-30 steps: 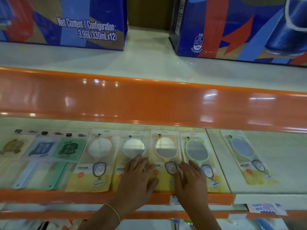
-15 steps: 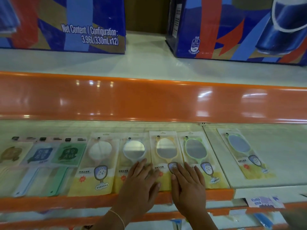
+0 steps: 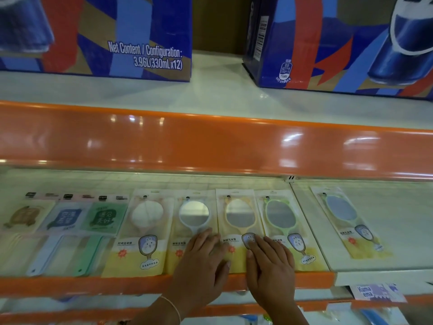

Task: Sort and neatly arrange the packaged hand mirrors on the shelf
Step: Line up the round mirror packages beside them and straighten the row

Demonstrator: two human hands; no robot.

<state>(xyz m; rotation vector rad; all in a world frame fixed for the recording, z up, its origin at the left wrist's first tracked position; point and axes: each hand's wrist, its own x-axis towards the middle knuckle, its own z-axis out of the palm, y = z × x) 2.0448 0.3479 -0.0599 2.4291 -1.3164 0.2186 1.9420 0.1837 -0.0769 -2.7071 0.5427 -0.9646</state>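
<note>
Nearest, at 6 o'clock: both hands lie flat, fingers straight, gripping nothing. The left hand [image 3: 201,261] presses on the lower part of the white-framed mirror pack [image 3: 191,228]. The right hand [image 3: 269,263] presses where the yellow-framed mirror pack [image 3: 235,227] meets the green-framed mirror pack [image 3: 282,231]. Likely purpose: flat palms slide the slippery sleeves sideways and square their edges without lifting them.

At 9 o'clock: a pack showing a white mirror back [image 3: 143,231], then three card-faced packs [image 3: 63,221], edges close or overlapping. At 3 o'clock: a blue-faced mirror pack [image 3: 349,221] lies tilted, well apart from the row; judged the next item to align.

Surface: glossy white shelf [image 3: 398,231] with orange front lip [image 3: 82,283]; the lip probably serves as a stop for pack bottoms. At 12 o'clock: an orange upper shelf edge [image 3: 210,141], two blue drink cartons [image 3: 117,36] above it.
</note>
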